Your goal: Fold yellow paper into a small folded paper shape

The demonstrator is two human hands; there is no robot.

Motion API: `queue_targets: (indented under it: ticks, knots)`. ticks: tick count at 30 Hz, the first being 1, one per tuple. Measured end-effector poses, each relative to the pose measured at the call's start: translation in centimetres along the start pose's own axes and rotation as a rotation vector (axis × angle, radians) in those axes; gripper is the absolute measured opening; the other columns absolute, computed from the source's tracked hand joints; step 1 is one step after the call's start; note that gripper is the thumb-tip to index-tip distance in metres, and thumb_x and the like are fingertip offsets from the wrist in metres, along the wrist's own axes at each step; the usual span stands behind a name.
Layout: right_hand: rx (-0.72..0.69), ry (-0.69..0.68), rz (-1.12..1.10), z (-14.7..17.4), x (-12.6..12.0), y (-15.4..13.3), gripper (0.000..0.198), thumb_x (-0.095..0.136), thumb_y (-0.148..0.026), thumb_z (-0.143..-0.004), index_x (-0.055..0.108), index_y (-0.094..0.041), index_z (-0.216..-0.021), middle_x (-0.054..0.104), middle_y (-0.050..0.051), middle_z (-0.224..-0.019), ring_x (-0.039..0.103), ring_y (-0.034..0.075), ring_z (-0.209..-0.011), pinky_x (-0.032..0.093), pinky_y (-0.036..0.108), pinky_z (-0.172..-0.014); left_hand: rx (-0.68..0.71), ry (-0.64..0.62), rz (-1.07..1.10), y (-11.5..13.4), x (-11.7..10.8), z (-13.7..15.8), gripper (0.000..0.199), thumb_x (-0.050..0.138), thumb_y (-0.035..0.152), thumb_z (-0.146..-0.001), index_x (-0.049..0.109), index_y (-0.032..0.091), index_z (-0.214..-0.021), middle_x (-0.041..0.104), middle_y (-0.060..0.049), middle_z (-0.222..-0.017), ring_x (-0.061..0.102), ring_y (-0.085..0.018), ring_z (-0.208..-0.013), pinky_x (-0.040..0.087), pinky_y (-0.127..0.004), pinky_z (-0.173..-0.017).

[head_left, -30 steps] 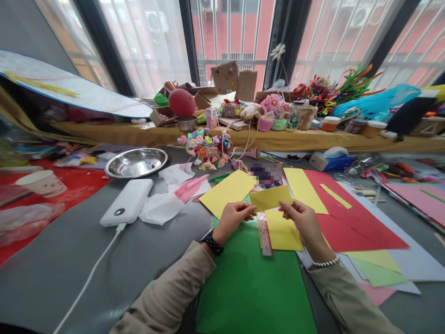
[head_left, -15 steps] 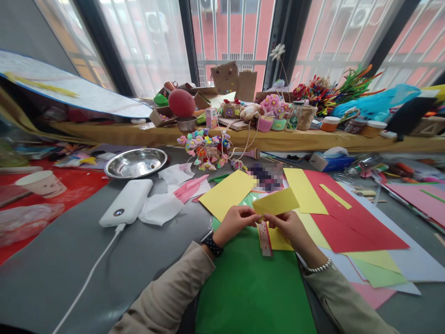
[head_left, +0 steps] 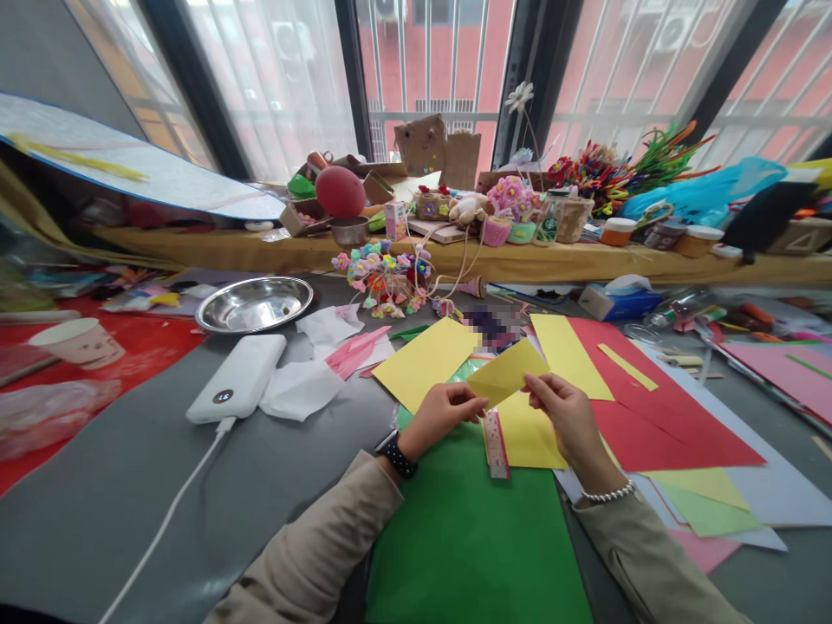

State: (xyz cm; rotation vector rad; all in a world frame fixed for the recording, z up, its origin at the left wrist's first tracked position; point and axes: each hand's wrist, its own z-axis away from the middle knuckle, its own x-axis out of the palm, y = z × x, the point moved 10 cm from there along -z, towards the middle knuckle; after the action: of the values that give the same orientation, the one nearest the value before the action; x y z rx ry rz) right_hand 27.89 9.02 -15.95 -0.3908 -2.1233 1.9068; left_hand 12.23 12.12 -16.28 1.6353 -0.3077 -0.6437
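Observation:
Between my two hands is a small piece of yellow paper (head_left: 508,373), held up above the table. My left hand (head_left: 447,414) pinches its lower left corner. The fingers of my right hand (head_left: 572,418) are closed on its right edge. Below it lie another yellow sheet (head_left: 536,438) and a ruler with a red-and-white pattern (head_left: 497,446), both resting on a large green sheet (head_left: 477,537). A bigger yellow sheet (head_left: 425,364) lies just beyond my left hand.
Red paper (head_left: 669,416) with a narrow yellow strip (head_left: 627,367) lies to the right. On the left are a cabled white power bank (head_left: 243,373), crumpled tissue (head_left: 302,390) and a metal plate (head_left: 253,305). A ledge (head_left: 260,253) full of crafts runs along the back.
My right hand has moved right and up, from beside my left hand to the paper's right edge. The paper has tilted, and more of the yellow sheet below shows. My left hand stays put.

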Motion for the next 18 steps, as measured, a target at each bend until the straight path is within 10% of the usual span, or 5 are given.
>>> queue_targets:
  ticks: [9,18]
  knots:
    - [0.064,-0.207,0.204,1.5,3.6,0.3,0.026,0.061,-0.039,-0.063,0.057,-0.014,-0.056,0.052,-0.002,-0.048,0.047,0.010,-0.048,0.035,0.021,-0.050,0.007,-0.008,0.025,0.2,0.1,0.0,0.029,0.054,0.039,-0.070,0.057,0.011,-0.065,0.058,-0.001,-0.058,0.053,-0.009,-0.052,0.039,-0.018,-0.050]
    - [-0.109,0.168,0.005,0.3,-1.6,-1.2,0.019,0.059,-0.035,-0.067,0.058,-0.016,-0.064,0.051,-0.003,-0.051,0.042,0.009,-0.049,0.036,0.021,-0.051,0.002,-0.054,0.048,-0.1,0.6,0.1,0.030,0.054,0.039,-0.069,0.060,0.010,-0.071,0.062,-0.004,-0.065,0.056,-0.011,-0.056,0.042,-0.020,-0.053]
